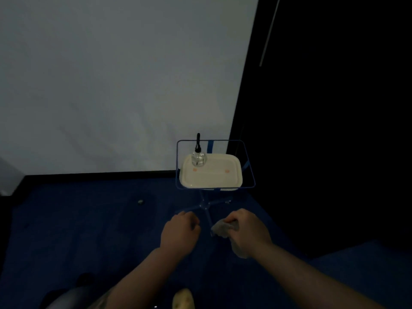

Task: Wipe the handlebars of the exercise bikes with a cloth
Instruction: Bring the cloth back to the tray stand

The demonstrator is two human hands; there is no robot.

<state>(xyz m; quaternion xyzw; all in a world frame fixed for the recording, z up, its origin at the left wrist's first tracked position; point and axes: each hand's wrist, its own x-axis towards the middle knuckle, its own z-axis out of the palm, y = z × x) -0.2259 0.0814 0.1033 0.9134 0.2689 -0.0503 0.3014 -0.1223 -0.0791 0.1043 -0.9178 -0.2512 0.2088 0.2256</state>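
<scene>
Dimly lit, blue floor [89,219] meets white wall [111,85]; a stand [249,184] holds tray [211,177] and bottle [198,158]. Right hand [247,230] grips a crumpled grey cloth [220,229]; left hand [180,233] is fisted, empty.

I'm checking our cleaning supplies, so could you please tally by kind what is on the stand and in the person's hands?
Spray bottle: 1, standing on the tray
Tray: 1, cream, in the blue stand
Cloth: 1, grey, gripped in the right hand
Left hand: holds nothing visible
Total: 3
</scene>
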